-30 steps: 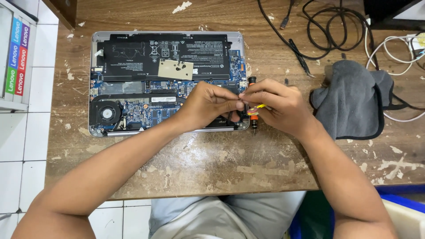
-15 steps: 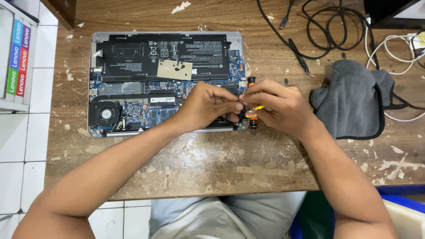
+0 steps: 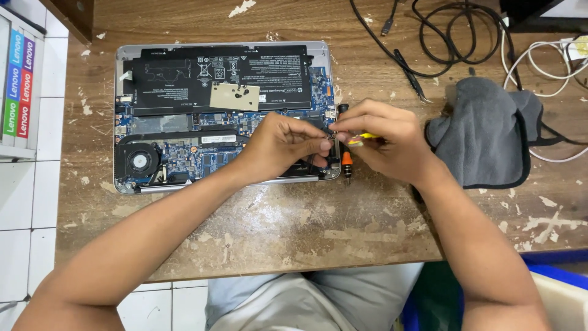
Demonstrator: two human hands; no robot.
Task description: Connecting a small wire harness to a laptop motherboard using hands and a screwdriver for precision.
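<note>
Even, fairly bright overhead light falls on the wooden table, with only soft, short shadows under the hands and beside the grey cloth. The black battery shows faint sheen. Focus stays sharp throughout; no motion blur or edge distortion shows.

Head camera looks steeply down, close over the workbench.
</note>
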